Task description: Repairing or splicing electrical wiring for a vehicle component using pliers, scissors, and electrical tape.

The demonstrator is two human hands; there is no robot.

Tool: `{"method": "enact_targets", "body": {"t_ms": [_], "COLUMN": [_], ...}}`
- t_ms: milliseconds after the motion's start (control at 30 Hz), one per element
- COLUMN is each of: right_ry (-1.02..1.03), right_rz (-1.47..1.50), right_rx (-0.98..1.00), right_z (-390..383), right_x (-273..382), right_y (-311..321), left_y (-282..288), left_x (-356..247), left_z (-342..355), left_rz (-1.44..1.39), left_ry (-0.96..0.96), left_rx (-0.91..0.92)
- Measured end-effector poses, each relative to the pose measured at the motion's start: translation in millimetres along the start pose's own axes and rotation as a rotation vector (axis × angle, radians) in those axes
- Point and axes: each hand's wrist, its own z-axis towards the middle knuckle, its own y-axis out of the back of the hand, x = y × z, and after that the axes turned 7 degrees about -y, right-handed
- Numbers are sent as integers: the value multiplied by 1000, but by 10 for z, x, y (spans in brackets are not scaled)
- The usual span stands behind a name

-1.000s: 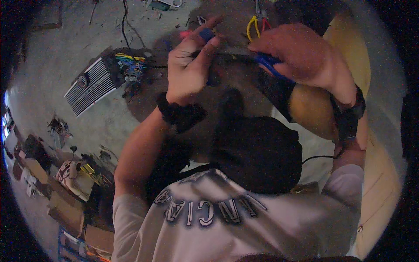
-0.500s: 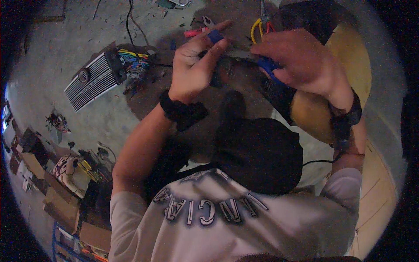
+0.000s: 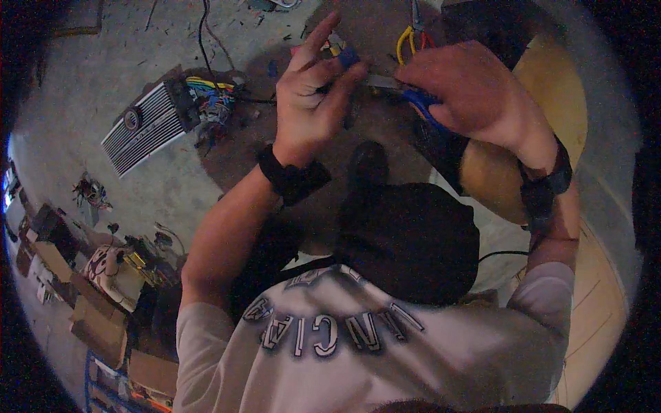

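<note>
Where floor darkens, perhaps brown cartons (image 3: 100, 323).

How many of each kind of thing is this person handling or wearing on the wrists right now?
Blue-handled pliers: 1, in the right hand
Small blue-tipped wire piece: 1, pinched in the left hand
Black wristbands: 2, one on each wrist
Total: 4

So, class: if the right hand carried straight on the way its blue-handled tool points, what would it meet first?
Most likely the left hand: the right hand aims its blue-handled tool leftward at the small blue piece pinched in those fingers, though depth is unclear.
</note>
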Motion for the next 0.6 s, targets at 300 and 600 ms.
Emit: {"method": "enact_targets", "body": {"t_ms": [300, 600], "right_ry": [-19, 0], "right_rz": [-87, -94], "right_rx": [-5, -20], "right_z": [-7, 17], "right_x": [27, 35], "right_y": [-7, 32], "left_y": [15, 33], "left_x": [-38, -79], "left_z": [-4, 23], "left_rz": [14, -27], "left_ry": [79, 29], "left_rx": [35, 29]}}
